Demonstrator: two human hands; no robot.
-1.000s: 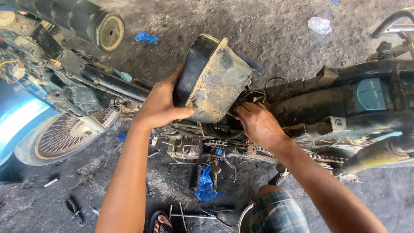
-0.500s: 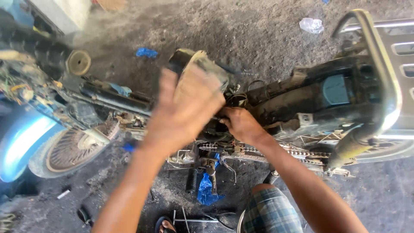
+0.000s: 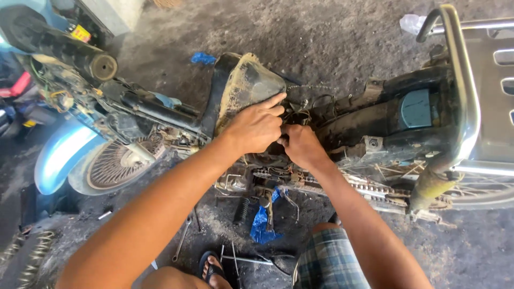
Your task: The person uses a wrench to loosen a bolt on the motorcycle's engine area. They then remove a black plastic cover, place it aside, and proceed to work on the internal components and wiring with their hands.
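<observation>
Left hand [image 3: 256, 127] half-curled, fingers extended onto muddy tank shell [image 3: 243, 85], tilted up mid-frame [image 3: 375, 120]. Right hand [image 3: 301, 145] closed, pinching wiring [image 3: 300, 109] just beside. Blue rag [image 3: 262, 222] on ground below.

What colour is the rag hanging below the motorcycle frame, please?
The rag is bright blue; the head view shows it hanging below the chain.

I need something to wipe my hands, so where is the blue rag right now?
In the head view the blue rag lies on the ground at lower centre, under the motorcycle frame, below the right hand and beside a black spring.
</observation>
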